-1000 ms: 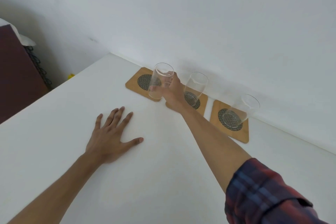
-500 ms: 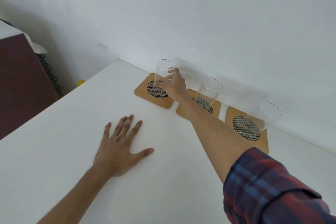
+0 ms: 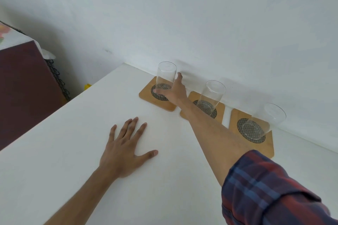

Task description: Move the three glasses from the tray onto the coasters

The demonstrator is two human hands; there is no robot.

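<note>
Three clear glasses stand in a row along the wall, each on a square wooden coaster with a black mesh centre. My right hand [image 3: 176, 93] reaches forward and wraps around the lower part of the left glass [image 3: 166, 76], which stands upright on the left coaster [image 3: 145, 96]. The middle glass [image 3: 213, 95] sits on the middle coaster [image 3: 220, 110], partly behind my forearm. At the right, the right glass [image 3: 267, 120] stands on the right coaster [image 3: 268, 147]. My left hand [image 3: 124, 151] lies flat on the white table [image 3: 54, 151] with fingers spread, holding nothing. No tray is in view.
The white wall runs directly behind the coasters. A dark maroon cabinet [image 3: 22, 87] with a cloth on top stands past the table's left edge, with a black wire rack [image 3: 57, 80] and a small yellow object [image 3: 87, 86] beside it.
My right hand carried the left glass from a tilted position at the coaster's front edge and set it upright on the mesh centre. My left hand stayed flat.
</note>
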